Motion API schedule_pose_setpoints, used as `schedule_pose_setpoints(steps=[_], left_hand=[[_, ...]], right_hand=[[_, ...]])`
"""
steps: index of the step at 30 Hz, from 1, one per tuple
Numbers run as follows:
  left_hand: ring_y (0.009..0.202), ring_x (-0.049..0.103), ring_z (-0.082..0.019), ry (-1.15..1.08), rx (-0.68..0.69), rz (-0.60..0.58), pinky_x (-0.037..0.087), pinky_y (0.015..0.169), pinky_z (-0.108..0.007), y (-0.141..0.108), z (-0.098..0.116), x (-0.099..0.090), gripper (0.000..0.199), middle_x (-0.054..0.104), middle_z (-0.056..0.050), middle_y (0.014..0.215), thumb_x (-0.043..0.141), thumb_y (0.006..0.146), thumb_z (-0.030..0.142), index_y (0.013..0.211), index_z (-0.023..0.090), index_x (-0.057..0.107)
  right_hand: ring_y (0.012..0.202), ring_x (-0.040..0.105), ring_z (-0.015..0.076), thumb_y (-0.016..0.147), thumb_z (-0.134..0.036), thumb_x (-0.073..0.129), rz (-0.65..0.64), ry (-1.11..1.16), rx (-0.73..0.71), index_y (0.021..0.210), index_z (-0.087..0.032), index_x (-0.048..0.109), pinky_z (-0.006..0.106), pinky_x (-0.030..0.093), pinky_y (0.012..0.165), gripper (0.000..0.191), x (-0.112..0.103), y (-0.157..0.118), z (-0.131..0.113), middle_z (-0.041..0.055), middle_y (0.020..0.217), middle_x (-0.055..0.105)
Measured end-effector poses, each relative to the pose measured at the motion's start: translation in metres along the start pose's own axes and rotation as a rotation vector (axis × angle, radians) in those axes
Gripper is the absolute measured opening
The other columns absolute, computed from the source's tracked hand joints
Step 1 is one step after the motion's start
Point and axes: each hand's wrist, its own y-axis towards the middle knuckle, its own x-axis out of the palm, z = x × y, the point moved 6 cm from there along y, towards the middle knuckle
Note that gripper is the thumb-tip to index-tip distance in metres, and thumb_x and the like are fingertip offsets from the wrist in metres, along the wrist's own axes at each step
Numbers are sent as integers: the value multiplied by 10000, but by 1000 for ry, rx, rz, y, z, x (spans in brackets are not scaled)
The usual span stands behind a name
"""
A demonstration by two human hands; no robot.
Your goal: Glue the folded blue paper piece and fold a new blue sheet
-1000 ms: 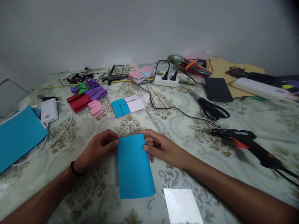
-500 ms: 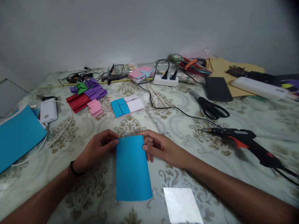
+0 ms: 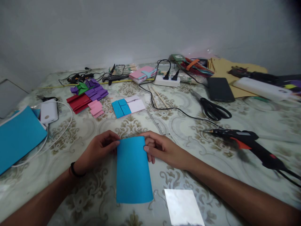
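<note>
Here's the blue sheet [image 3: 134, 171], pinched on both sides!
My left hand [image 3: 100, 149] clamps its upper left corner, my right hand [image 3: 162, 149] its right edge near the top, and it spreads toward me from between them. Nearer me than my right hand, a white card [image 3: 184, 207]; off to that hand's right, a black tool [image 3: 256, 151].

1. Left hand [image 3: 100, 149] pinches the upper left corner of a blue paper [image 3: 133, 171]; right hand [image 3: 162, 148] grips its right edge near the top. Sheet slightly bowed.
2. White card [image 3: 184, 207] lies on the patterned tablecloth [image 3: 94, 201], near the blue paper's lower right.
3. Glue gun [image 3: 245, 140] lies to the right, tip pointing left; open scissors [image 3: 210, 110] beyond it.
4. Farther back: folded red paper [image 3: 78, 102], white power strip [image 3: 166, 82] with two black plugs [image 3: 171, 75] inserted.
</note>
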Motion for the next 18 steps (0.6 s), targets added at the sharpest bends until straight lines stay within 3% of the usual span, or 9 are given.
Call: schedule_pose_setpoints(steps=[18], left_hand=[[680,657,-149,22,0,-19,516,637,-255,0,1,0,196,690,9,770,680,945,378,977,185,680]], right_hand=[[626,650,117,1019,-421,631,-10,8,6,1316,-165,553,228,549,576,400,0,0,0,-31,730,621]])
